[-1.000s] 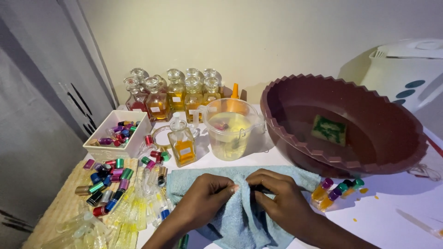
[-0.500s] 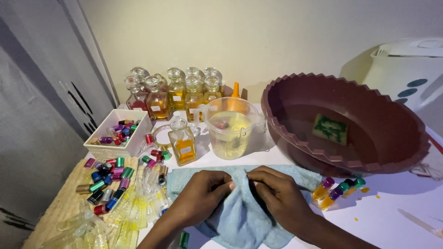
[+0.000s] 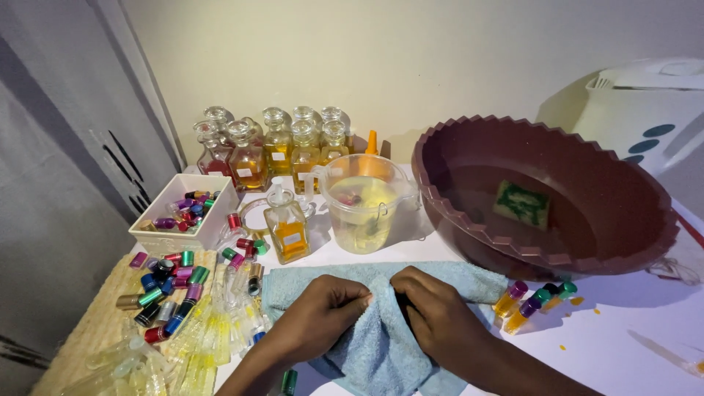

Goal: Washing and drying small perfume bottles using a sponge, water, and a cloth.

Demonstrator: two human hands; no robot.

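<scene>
My left hand [image 3: 317, 319] and my right hand [image 3: 434, 315] meet at the front centre of the table, both pinching folds of a light blue towel [image 3: 381, 345] that lies spread under them. Whatever sits inside the folds is hidden by the cloth and my fingers. Just right of my right hand lie a few small filled vials with coloured caps [image 3: 529, 301]. To the left lie clear roll-on vials [image 3: 213, 334] and a pile of coloured metal caps [image 3: 167, 286] on a woven mat [image 3: 88, 330].
A clear jug of yellowish liquid [image 3: 364, 205] and a square glass bottle [image 3: 286, 227] stand behind the towel. Several stoppered glass bottles [image 3: 279, 147] line the wall. A white tray of caps [image 3: 185, 214] sits left. A big maroon basin [image 3: 543, 198] holds water and a sponge [image 3: 521, 204].
The hands have shifted slightly within the towel, bunching the cloth and drawing it a little toward me. Everything else on the table has stayed put.
</scene>
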